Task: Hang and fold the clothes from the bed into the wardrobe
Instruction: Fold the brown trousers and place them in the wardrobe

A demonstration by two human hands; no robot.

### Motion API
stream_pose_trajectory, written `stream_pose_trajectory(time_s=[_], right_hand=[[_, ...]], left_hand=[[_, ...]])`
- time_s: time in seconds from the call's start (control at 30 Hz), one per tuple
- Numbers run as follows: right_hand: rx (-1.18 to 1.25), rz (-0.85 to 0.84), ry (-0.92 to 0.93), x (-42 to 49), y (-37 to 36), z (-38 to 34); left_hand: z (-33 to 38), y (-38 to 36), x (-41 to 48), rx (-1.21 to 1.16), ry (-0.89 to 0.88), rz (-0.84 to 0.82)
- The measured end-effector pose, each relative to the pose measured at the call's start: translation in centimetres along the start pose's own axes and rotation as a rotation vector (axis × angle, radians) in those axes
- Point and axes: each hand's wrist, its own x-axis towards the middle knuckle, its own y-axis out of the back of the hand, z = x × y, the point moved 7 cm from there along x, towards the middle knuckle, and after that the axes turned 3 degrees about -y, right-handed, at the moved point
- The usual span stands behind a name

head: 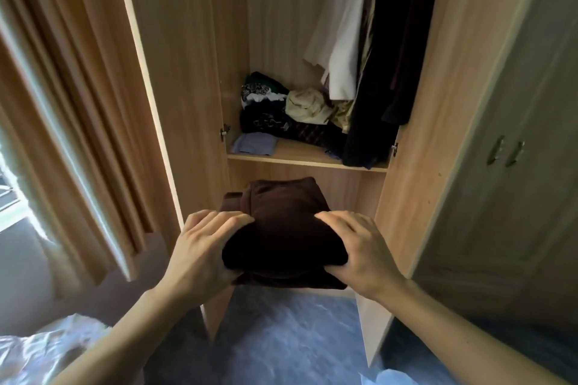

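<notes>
Head view: left hand [206, 247] and right hand [359, 247] both grip the folded brown garment [281, 228] between them, clear of everything. Wardrobe shelf [300, 155] sits ahead and above both hands, equally near. Free spot looks front-centre, beside the blue fold [255, 143].
</notes>
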Motion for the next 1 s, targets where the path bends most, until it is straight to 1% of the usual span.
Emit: stream_pose_trajectory(time_s=[0.1, 0.33, 0.53, 0.77, 1.0], right_hand=[[-0.039, -0.027, -0.018, 1.6, -2.3, 0.8], [-0.108, -0.041, -0.049, 6.1, -7.3, 2.4], [-0.114, -0.010, -0.084, 7.8, -9.6, 5.3], [-0.067, -0.031, -0.150, 9.3, -13.1, 12.2], [0.026, -0.025, -0.212, 11.8, -17.9, 22.2]], left_hand=[[-2.8, -2.4, 0.4, -0.015, 0.002, -0.021], [-9.9, -6.8, 2.0, -0.094, -0.019, 0.013], [-12.9, -11.3, 4.2, -0.150, -0.068, -0.012], [-15.6, -18.9, 7.9, -0.218, -0.082, -0.101], [-18.0, -27.9, 13.1, -0.208, -0.063, -0.228]])
